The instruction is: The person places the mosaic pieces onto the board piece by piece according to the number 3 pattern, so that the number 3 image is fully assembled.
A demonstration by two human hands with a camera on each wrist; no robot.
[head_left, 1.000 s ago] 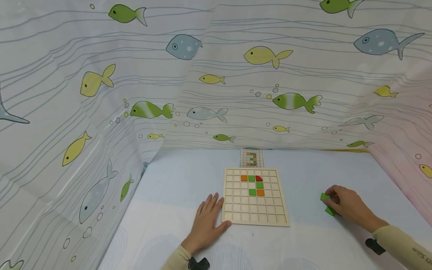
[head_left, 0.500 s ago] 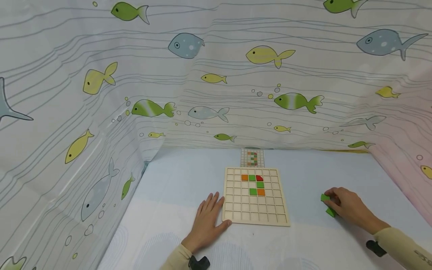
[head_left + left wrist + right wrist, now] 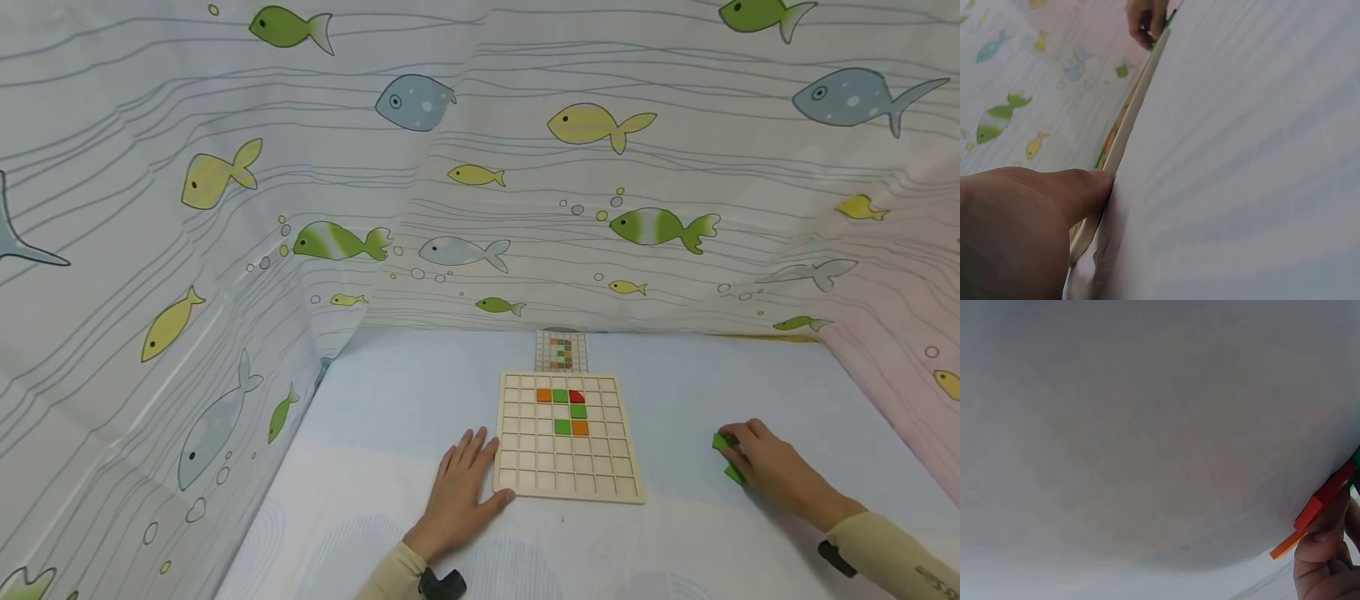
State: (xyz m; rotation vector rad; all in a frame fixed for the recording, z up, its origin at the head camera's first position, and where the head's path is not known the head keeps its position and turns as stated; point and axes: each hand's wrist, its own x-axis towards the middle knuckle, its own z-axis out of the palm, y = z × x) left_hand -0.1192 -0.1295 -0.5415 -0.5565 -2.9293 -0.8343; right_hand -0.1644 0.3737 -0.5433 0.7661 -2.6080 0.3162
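The left hand [image 3: 453, 500] lies spread, touching the grid board [image 3: 564, 457], while the right hand [image 3: 786, 471] pinches a green block [image 3: 718, 442]

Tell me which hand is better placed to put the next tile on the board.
Right, I'd judge: the right hand seems to pinch a green tile, while the left hand rests at the left edge of the board, holding no tile.

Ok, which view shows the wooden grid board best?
The head view, where the wooden grid board shows almost its whole face. The left wrist view shows mainly its edge, partly behind the left hand; the right wrist view, none discernible.
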